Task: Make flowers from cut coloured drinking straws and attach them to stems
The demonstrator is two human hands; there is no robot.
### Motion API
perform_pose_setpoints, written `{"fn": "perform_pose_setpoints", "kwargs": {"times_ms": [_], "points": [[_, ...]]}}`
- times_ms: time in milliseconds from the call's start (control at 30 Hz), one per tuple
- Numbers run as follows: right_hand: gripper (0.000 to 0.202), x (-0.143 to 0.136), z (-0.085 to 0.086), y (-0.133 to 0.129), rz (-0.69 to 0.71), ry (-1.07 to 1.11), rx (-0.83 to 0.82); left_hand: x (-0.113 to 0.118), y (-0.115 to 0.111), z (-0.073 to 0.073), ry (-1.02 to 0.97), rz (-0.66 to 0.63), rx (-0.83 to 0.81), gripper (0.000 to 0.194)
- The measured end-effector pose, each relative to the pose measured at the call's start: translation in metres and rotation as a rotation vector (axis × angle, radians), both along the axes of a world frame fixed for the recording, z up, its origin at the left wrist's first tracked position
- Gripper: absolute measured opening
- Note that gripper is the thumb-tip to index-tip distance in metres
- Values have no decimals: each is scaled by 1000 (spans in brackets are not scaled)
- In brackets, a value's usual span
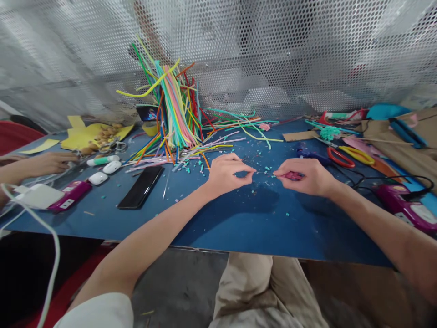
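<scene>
Over the middle of the blue table, my left hand (230, 173) is closed in a pinch on a thin thread or wire (262, 172). That fine line spans the short gap between my hands. My right hand (309, 175), also closed, has a small bundle of pink pieces (294, 176) in its fingers, and its fingertips meet the other end of the line. Whether a small piece sits at those fingertips is too fine to tell. Short teal bits (287, 214) and other cut scraps lie scattered under and around both hands.
A bunch of colourful straw-like strips (175, 107) stands at the back. A black phone (140, 187) lies left. Red-handled scissors (340, 157), a teal cluster (329, 132) and a purple power strip (406, 207) are right. Another person's hand (51, 164) works far left. A perforated metal sheet (273, 54) rises behind.
</scene>
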State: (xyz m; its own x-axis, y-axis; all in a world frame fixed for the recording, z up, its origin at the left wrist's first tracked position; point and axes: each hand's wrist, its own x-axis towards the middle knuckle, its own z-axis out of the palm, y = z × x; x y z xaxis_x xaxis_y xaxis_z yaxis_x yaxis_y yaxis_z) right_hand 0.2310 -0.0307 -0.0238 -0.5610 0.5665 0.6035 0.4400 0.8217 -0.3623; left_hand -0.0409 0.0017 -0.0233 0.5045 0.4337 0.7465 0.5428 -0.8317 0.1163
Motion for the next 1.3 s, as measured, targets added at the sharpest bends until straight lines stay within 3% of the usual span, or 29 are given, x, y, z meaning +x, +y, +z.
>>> {"fn": "perform_pose_setpoints", "kwargs": {"times_ms": [233,833,1100,1300], "points": [[14,-3,3,0,12,1,19,-1,3,0,-55,-40,50,9],[13,3,2,-2,-17,-14,-80,-8,6,-1,-47,-9,-162,9],[10,10,2,2,-75,11,-124,-15,14,1,52,-1,-70,10],[20,-1,4,-8,-149,-3,-257,-10,6,2,150,-22,61,14]]}}
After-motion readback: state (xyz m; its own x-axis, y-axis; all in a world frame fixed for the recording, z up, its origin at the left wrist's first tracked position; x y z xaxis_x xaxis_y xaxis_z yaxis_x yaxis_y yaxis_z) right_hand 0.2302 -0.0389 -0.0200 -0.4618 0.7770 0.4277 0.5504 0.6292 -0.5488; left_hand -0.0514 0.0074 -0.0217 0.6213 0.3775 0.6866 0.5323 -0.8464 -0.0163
